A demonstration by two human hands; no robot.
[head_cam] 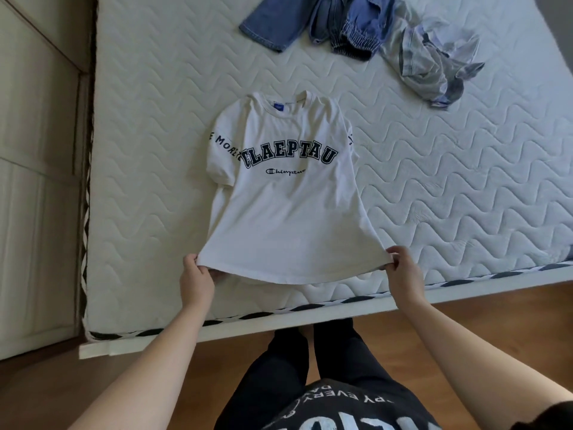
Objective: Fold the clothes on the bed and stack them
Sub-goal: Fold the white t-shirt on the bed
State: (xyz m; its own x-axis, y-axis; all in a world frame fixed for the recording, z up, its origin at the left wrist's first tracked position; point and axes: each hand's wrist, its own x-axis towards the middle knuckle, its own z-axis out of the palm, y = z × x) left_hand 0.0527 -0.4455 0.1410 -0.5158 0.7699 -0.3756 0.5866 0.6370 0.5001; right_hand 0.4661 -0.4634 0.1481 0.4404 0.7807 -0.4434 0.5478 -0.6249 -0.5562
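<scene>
A white T-shirt with dark block lettering lies face up on the white quilted mattress, collar pointing away from me. My left hand pinches the hem's left corner and my right hand pinches the right corner. Both corners are lifted slightly, so the hem sags between them. Blue jeans lie crumpled at the far edge of the bed. A pale blue-grey shirt lies bunched to their right.
The mattress's near edge runs just in front of my legs, over a wooden floor. A cream wardrobe stands close along the bed's left side.
</scene>
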